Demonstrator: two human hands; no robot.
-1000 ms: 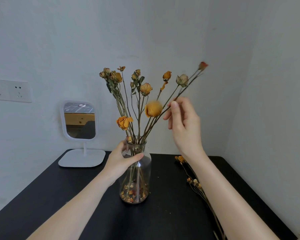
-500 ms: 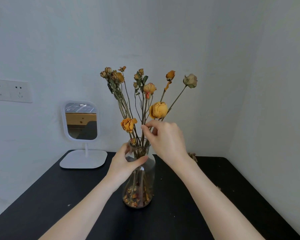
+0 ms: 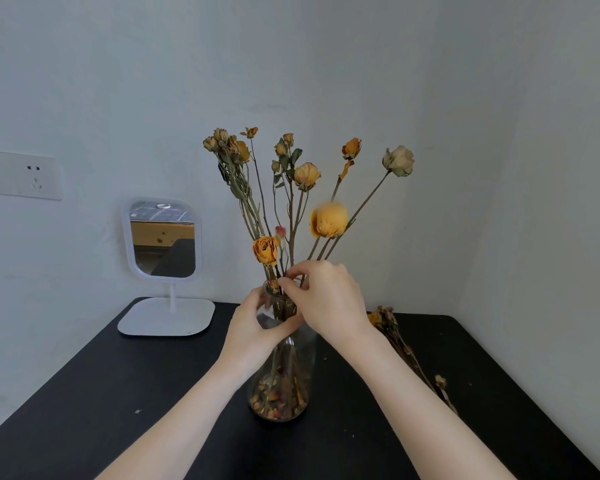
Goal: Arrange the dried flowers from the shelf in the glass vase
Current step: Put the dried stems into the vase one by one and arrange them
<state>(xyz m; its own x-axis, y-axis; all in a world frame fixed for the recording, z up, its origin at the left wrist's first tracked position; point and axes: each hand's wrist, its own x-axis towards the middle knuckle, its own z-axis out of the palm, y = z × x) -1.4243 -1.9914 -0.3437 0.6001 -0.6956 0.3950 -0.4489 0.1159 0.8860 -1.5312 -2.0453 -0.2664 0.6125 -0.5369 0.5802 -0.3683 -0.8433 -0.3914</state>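
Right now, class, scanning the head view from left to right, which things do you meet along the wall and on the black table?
wall socket → white stand mirror → glass vase holding dried flowers → loose dried stems lying on the black table

Glass vase (image 3: 291,375) upright, dried orange flowers (image 3: 328,221) fanned inside — spare stems (image 3: 400,344) beside

Right hand (image 3: 328,301): lower now, at the mouth of the glass vase (image 3: 307,355), pinching stems (image 3: 321,249).
Red bud (image 3: 280,231): no longer high on the right; sits low, just above the hand.
Big yellow flower (image 3: 328,220): blurry now, maybe shaking.
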